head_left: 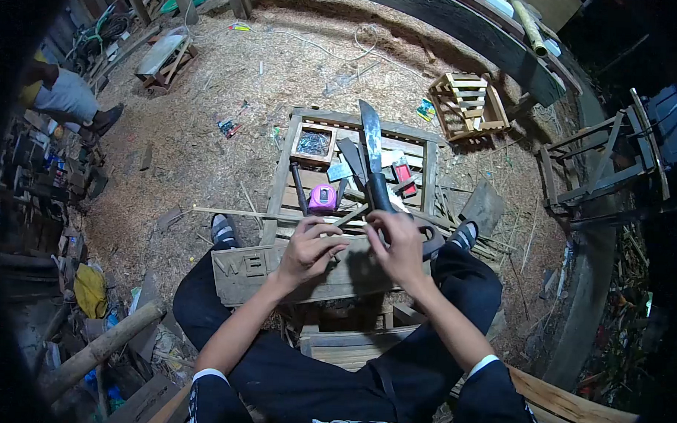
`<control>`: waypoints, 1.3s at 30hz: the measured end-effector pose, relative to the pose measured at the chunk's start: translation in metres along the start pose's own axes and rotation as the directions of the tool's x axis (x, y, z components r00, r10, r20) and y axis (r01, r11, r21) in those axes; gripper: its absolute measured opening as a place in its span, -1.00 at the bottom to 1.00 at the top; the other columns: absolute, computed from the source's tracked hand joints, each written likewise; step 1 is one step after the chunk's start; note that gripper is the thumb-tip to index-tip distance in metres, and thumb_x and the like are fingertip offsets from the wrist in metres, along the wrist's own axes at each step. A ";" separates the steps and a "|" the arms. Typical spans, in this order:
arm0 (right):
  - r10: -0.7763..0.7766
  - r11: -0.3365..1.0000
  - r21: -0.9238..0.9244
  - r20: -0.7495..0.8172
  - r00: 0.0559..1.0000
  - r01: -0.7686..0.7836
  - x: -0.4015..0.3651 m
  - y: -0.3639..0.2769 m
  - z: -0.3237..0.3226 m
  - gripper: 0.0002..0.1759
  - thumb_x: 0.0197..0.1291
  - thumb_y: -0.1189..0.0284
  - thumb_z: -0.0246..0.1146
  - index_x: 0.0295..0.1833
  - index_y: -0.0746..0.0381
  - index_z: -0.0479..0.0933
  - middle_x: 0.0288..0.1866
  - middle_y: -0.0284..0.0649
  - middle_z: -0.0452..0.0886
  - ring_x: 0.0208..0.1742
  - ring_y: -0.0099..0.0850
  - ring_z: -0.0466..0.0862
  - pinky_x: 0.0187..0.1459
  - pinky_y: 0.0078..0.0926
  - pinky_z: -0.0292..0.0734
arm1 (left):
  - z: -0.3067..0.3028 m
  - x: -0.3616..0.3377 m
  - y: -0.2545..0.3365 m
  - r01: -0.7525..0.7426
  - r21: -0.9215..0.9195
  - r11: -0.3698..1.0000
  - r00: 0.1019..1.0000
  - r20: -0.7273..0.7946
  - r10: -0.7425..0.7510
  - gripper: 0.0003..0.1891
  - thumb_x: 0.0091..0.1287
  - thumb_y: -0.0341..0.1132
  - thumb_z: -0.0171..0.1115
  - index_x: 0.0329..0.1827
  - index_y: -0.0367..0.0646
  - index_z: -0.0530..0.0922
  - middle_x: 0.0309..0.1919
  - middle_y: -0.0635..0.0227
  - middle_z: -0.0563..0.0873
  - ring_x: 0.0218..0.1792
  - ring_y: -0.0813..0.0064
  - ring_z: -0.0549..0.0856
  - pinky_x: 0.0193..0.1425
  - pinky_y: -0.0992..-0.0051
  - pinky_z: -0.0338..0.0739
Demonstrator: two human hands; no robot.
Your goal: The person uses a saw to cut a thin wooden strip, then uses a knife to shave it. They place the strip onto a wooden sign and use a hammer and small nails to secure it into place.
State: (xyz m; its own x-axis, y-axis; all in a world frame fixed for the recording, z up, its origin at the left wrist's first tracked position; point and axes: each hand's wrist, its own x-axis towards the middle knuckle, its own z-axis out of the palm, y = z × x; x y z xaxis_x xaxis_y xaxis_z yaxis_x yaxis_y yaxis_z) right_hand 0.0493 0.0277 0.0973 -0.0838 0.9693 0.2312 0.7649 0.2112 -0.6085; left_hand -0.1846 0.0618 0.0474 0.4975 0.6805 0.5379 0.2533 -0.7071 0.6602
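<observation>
My right hand grips the dark handle of a large knife, its long blade pointing up and away over a wooden pallet frame. My left hand pinches a thin wooden stick that slants up toward the knife handle. Both hands meet above a wooden plank with letters on it, lying across my knees. I sit with legs apart in dark trousers.
On the pallet lie a pink tape measure, a small box of nails, a hammer and a red tool. A slatted crate stands at the back right. Another person sits far left. Sawdust covers the ground.
</observation>
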 end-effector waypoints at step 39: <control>0.147 0.966 -0.239 0.212 0.966 -0.094 0.017 0.064 -0.004 0.38 -0.08 0.27 0.64 0.84 0.00 -0.01 0.27 0.15 0.55 0.25 0.15 0.57 0.32 0.10 0.53 | 0.008 -0.018 -0.013 0.188 0.130 0.973 0.982 -0.054 -0.182 -0.92 0.33 -0.34 0.55 -0.20 -0.11 0.83 -0.29 0.45 0.85 -0.09 0.46 0.81 0.44 0.13 0.36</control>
State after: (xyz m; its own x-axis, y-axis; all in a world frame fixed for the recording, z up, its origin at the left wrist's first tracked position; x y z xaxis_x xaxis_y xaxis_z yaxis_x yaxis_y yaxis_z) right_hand 0.0995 0.0570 0.0648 -0.1043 0.9942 -0.0273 0.8999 0.0826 -0.4281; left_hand -0.1900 0.0569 0.0244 0.3971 0.8074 0.4363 0.4482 -0.5855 0.6755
